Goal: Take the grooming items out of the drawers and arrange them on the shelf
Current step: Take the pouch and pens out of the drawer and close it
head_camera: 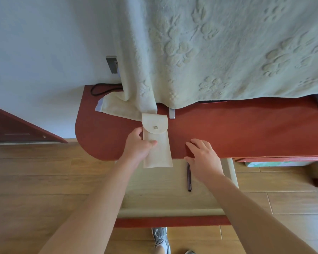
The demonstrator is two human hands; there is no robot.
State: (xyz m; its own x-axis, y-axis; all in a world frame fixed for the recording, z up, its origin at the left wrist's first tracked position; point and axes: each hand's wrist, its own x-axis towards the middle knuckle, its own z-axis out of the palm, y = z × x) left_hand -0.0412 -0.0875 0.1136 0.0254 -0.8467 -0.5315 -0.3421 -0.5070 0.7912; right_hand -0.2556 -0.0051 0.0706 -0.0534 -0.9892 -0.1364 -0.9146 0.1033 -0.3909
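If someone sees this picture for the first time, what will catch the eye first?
First the big cream blanket with paw prints, hanging over the back of the red shelf. Then the left hand, gripping a cream snap pouch at the shelf's front edge, with the right hand resting on that edge above an open drawer.

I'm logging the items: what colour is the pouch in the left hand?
The pouch is plain cream with a silver snap, clearest in the head view.

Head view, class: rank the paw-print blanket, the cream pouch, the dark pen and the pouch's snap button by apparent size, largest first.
1. Paw-print blanket
2. Cream pouch
3. Dark pen, about as long but far thinner
4. Snap button
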